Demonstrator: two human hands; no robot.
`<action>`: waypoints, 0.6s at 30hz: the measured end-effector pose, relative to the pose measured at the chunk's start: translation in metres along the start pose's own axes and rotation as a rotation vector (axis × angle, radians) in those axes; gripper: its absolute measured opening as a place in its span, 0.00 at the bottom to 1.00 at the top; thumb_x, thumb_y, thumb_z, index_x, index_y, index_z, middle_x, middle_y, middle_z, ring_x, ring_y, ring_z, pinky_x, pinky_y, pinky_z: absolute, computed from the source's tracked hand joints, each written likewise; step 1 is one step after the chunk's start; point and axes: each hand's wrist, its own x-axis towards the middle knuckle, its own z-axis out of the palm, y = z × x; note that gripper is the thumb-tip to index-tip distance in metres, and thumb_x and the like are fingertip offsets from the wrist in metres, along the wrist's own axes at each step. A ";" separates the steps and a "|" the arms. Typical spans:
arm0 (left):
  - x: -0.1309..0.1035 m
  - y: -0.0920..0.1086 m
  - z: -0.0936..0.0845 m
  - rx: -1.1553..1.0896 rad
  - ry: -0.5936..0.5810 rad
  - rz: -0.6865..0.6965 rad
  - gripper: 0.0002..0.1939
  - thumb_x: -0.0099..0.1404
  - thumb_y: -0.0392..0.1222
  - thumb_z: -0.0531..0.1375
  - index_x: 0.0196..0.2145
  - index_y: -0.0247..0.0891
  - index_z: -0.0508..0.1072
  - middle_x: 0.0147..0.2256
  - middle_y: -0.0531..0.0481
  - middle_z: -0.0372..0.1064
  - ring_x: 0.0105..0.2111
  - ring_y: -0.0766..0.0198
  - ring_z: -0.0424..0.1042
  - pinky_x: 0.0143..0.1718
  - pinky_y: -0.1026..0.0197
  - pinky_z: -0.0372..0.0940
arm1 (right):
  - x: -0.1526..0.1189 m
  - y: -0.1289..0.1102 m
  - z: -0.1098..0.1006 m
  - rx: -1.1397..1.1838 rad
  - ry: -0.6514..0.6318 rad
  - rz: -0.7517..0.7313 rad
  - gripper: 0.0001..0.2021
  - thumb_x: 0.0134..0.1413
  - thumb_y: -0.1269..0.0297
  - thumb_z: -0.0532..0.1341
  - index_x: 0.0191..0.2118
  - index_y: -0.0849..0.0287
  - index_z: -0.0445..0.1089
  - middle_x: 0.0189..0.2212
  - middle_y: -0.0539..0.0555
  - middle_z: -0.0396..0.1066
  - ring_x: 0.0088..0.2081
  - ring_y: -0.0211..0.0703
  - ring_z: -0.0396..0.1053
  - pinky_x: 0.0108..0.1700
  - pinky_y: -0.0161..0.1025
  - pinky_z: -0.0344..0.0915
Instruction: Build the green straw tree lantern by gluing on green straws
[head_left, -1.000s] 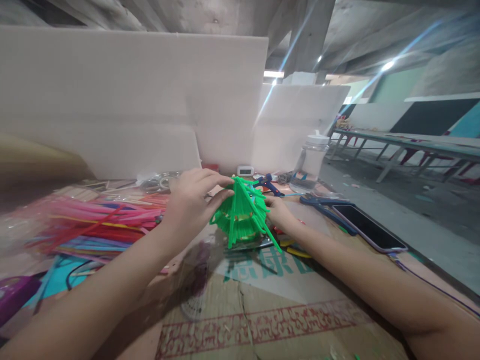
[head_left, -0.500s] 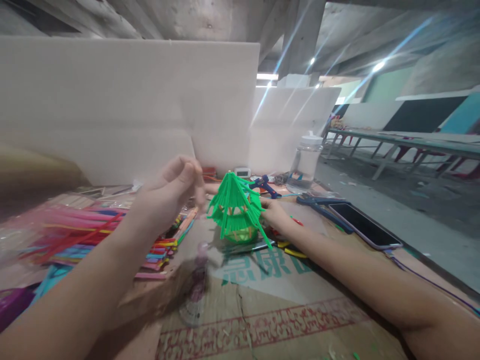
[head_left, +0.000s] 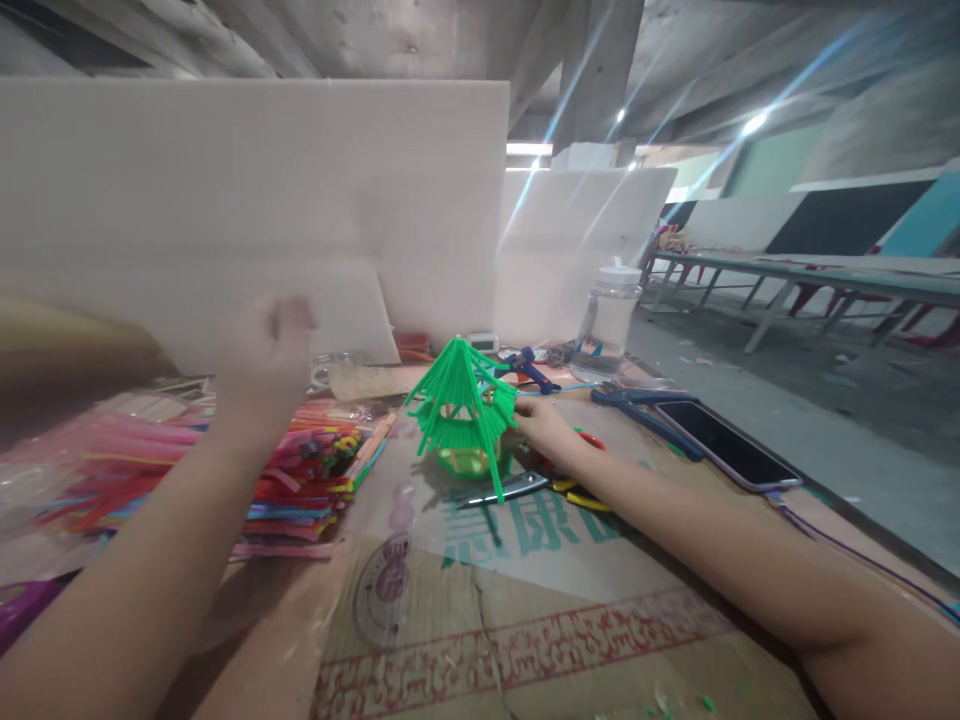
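A green model hut of fuzzy pipe cleaners [head_left: 461,395], with a pointed roof of loose strands and a lower tier beneath, stands upright on the cardboard. Its right side is gripped by the closed fingers of my right hand [head_left: 547,428], whose fingertips are partly hidden behind it. My left hand [head_left: 270,335] is raised above a pile of coloured pipe cleaners [head_left: 285,500], apart from the model. Motion smears its fingers, so their hold cannot be made out. Scissors [head_left: 514,488] with yellow and red handles lie in front of the hut, near my right wrist.
Behind the hut lie a dark blue glue gun [head_left: 531,368] and a small white display [head_left: 481,343]. A clear water bottle [head_left: 606,325] stands at the back right. Dark blue pliers [head_left: 637,408] and a phone [head_left: 727,445] lie to the right. White boards [head_left: 262,180] rise behind.
My left hand has moved left, away from the hut and over the pipe cleaners. The hut has turned slightly, its long front strand shifting left; my right hand stays on it.
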 end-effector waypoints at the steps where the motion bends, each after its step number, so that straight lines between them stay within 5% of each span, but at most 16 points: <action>1: 0.000 0.000 -0.003 0.064 0.054 -0.056 0.17 0.75 0.52 0.45 0.34 0.41 0.64 0.26 0.54 0.55 0.27 0.65 0.55 0.28 0.60 0.49 | 0.000 0.000 0.000 0.009 -0.005 0.004 0.06 0.48 0.62 0.63 0.30 0.59 0.74 0.28 0.50 0.76 0.34 0.47 0.74 0.38 0.40 0.70; 3: -0.001 -0.002 -0.008 0.194 0.108 -0.127 0.15 0.74 0.52 0.48 0.37 0.42 0.67 0.26 0.54 0.56 0.28 0.63 0.56 0.29 0.60 0.48 | 0.001 0.001 0.001 0.025 -0.012 0.008 0.06 0.48 0.63 0.62 0.32 0.58 0.73 0.29 0.50 0.77 0.33 0.45 0.75 0.38 0.40 0.70; 5: 0.000 -0.009 -0.007 0.290 0.036 -0.130 0.13 0.73 0.51 0.49 0.39 0.43 0.68 0.28 0.53 0.59 0.30 0.61 0.59 0.31 0.61 0.50 | 0.002 0.002 0.002 0.031 -0.013 0.013 0.06 0.48 0.64 0.61 0.33 0.59 0.72 0.30 0.50 0.77 0.33 0.45 0.75 0.39 0.40 0.70; 8: 0.002 -0.024 0.005 0.338 -0.236 0.008 0.12 0.72 0.42 0.49 0.47 0.44 0.69 0.34 0.50 0.68 0.35 0.57 0.66 0.36 0.57 0.59 | 0.003 0.003 0.003 0.023 -0.008 0.029 0.05 0.47 0.66 0.60 0.31 0.60 0.71 0.28 0.51 0.76 0.32 0.45 0.75 0.37 0.40 0.71; 11: 0.004 -0.028 0.020 0.305 -0.264 0.132 0.15 0.63 0.34 0.54 0.47 0.39 0.73 0.51 0.43 0.70 0.51 0.49 0.67 0.50 0.49 0.63 | 0.002 0.004 0.005 0.016 -0.013 0.044 0.04 0.46 0.68 0.60 0.30 0.60 0.70 0.26 0.50 0.75 0.31 0.44 0.75 0.36 0.40 0.71; 18: -0.007 0.022 0.029 -0.128 -0.337 -0.016 0.16 0.68 0.47 0.54 0.47 0.39 0.76 0.44 0.45 0.78 0.44 0.55 0.75 0.48 0.53 0.68 | 0.004 0.009 0.005 0.011 -0.039 0.035 0.06 0.46 0.67 0.59 0.33 0.58 0.71 0.28 0.50 0.76 0.32 0.44 0.76 0.36 0.40 0.72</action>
